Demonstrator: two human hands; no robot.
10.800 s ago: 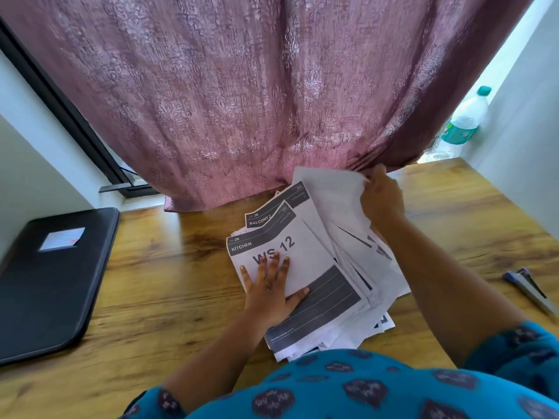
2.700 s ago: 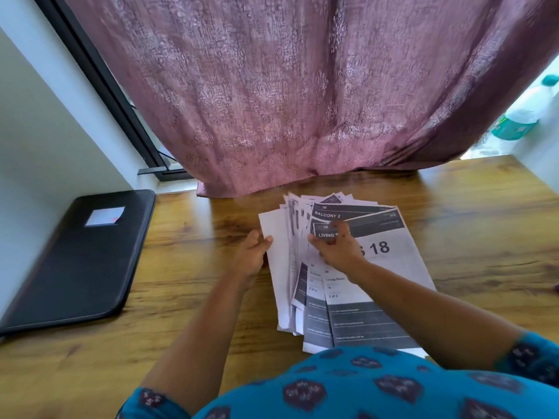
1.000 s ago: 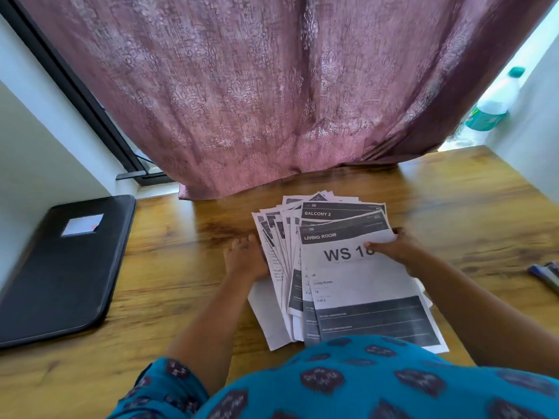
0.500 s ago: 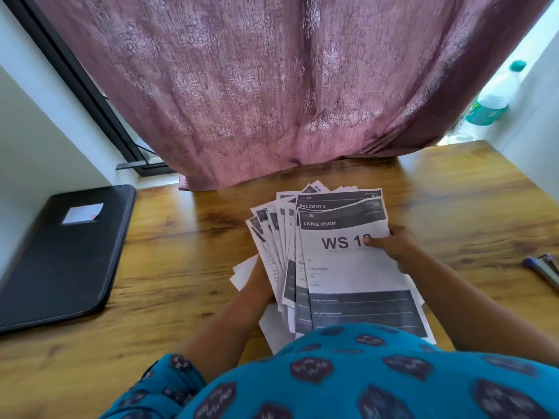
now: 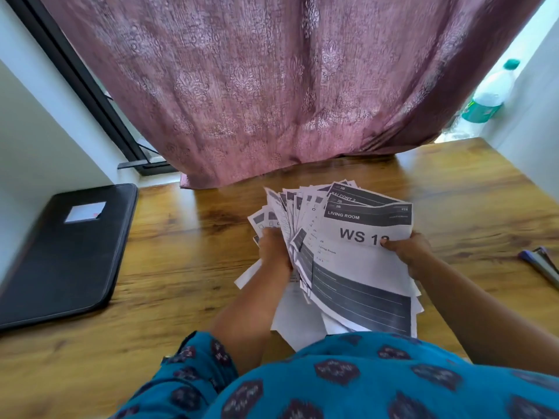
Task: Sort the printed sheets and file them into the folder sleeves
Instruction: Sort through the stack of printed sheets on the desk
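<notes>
Over the last second the fanned stack of printed sheets (image 5: 348, 252) has come up off the wooden tabletop (image 5: 187, 267) and now hangs between both hands, tilted toward the person; a moment ago its lower edge still lay on the wood. The left hand (image 5: 273, 249) has shifted from the side of the fan to a curled grip around the left-hand sheets near their middle, while the right hand (image 5: 406, 249) keeps its thumb pinched on the right edge of the top sheet, headed "LIVING ROOM" and "WS 1…", with a "BALCONY 2" sheet just behind it. That reads as sorting still under way: the pile is gathered and being leafed through by heading, with nothing filed so far as can be seen. The black folder (image 5: 66, 252) lies closed, well apart at the left end of the tabletop. A stapler-like tool (image 5: 541, 264) sits at the far right edge, and a plastic bottle (image 5: 490, 92) stands beyond the curtain (image 5: 272, 86).
</notes>
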